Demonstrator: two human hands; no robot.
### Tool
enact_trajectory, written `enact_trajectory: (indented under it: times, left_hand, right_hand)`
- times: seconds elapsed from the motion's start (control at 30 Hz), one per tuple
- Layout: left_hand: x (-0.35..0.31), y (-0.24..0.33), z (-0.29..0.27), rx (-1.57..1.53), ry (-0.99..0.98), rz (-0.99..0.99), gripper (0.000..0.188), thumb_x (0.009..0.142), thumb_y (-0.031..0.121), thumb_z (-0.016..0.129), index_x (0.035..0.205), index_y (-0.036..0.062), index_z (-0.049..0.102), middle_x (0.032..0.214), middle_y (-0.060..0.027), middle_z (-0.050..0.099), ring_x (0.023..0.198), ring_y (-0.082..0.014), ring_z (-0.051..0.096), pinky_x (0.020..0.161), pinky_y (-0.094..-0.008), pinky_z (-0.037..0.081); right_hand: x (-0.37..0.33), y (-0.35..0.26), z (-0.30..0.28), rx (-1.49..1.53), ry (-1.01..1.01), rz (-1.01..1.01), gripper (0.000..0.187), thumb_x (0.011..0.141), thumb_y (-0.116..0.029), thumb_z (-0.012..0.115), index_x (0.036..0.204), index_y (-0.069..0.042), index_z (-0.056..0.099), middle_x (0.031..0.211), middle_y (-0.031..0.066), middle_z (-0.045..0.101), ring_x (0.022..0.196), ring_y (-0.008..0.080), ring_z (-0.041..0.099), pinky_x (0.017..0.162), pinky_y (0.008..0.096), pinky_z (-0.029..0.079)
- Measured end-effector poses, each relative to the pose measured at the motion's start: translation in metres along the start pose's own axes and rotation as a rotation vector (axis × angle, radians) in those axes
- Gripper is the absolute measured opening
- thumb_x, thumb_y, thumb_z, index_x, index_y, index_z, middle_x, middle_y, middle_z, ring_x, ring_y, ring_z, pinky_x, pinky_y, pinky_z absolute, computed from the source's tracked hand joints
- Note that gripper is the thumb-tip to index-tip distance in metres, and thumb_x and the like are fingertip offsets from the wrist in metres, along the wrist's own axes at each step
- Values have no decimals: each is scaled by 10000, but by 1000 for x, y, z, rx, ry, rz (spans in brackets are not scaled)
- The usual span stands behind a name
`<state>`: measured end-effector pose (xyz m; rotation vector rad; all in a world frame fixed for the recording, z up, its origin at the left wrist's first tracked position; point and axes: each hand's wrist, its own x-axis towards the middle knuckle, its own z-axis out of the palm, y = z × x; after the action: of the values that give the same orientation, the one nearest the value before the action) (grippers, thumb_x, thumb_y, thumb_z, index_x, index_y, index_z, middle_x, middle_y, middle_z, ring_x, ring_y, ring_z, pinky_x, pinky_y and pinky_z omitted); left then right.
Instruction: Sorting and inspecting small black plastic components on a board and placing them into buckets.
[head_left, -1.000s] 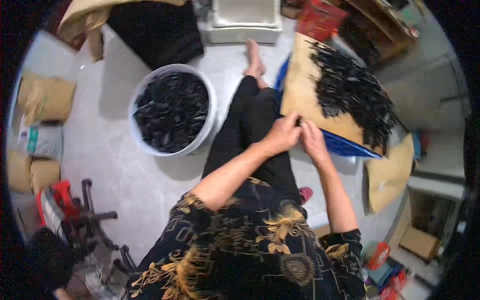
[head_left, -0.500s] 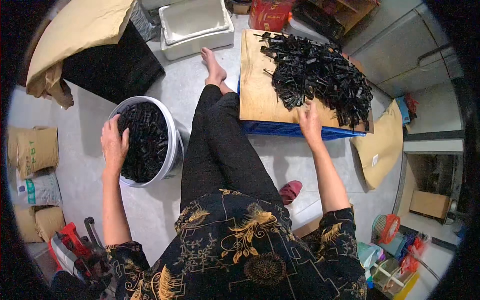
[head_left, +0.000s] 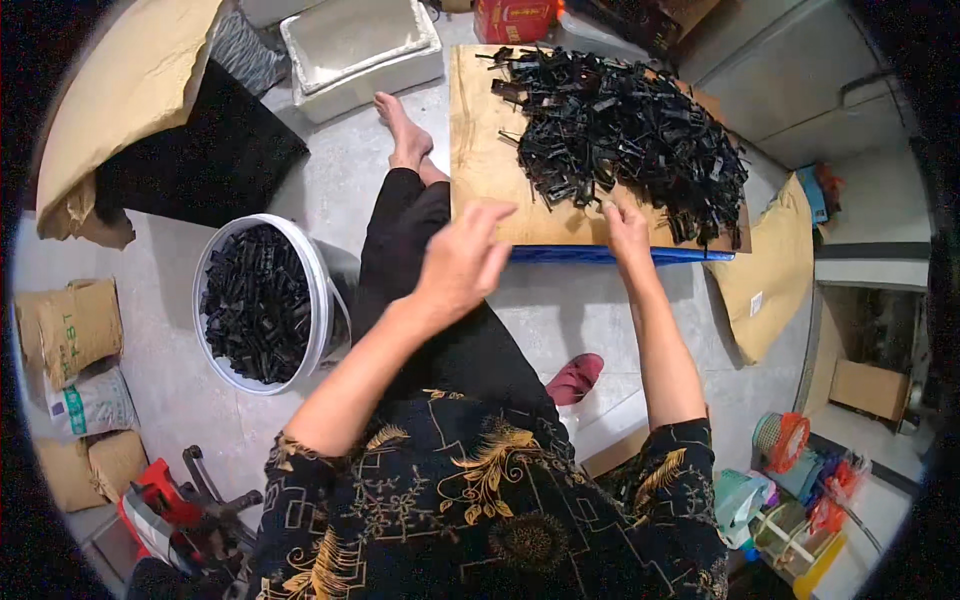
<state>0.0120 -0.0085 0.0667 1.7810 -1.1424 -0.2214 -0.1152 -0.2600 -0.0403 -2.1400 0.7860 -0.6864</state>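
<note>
A heap of small black plastic parts covers much of a wooden board in front of me on the right. At the board's near edge, my right hand has its thumb and fingers drawn together in a pinch beside the heap. What lies between those fingertips is too small to make out. Over my thigh, my left hand is open and a little blurred, its fingers stretched toward the board's near left corner with nothing in them. To the left, a white bucket holds many similar black parts.
Under the board shows a blue crate. Beyond my bare foot stands a white foam box. A black box with a paper sack over it is behind the bucket. Stuffed sacks line the far left.
My left hand has left the bucket's rim and swung right across my leg toward the board. The right hand stays near the heap's front edge. The whole view has shifted slightly.
</note>
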Motion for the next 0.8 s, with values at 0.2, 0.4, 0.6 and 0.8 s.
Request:
enact_trajectory:
  times: [0.2, 0.4, 0.6, 0.8]
  left_hand:
    - [15, -1, 64, -171, -4, -94, 661, 718, -3, 588, 1310, 29, 295, 1132, -221, 441, 845, -328, 558, 760, -395, 459]
    - [13, -11, 75, 12, -18, -74, 726, 700, -36, 592, 1333, 43, 246, 1113, -229, 450, 942, -382, 525, 774, -419, 450]
    - [-8, -12, 67, 98, -89, -63, 719, 698, -30, 606, 1322, 51, 256, 1006, -226, 522, 901, -389, 552, 737, -421, 459]
    - [-20, -19, 57, -13, -144, -292, 659, 728, 45, 604, 1300, 61, 277, 796, -198, 558, 716, -360, 573, 629, -418, 456]
  right_hand:
    - [-12, -69, -6, 764, -131, 704, 187, 884, -232, 543, 731, -148, 474, 502, -86, 298, 389, 24, 262, 349, 194, 227]
    - [-48, -96, 17, 643, -296, 681, 251, 865, -263, 575, 675, -132, 477, 510, -74, 382, 394, 26, 308, 354, 195, 224]
    - [-69, -100, 13, 470, -415, 464, 203, 879, -243, 563, 749, -93, 524, 565, -70, 411, 453, 13, 314, 391, 193, 238]
    - [-76, -129, 7, 634, -424, 353, 166, 897, -180, 535, 977, -35, 521, 674, -33, 505, 512, 14, 361, 446, 169, 273]
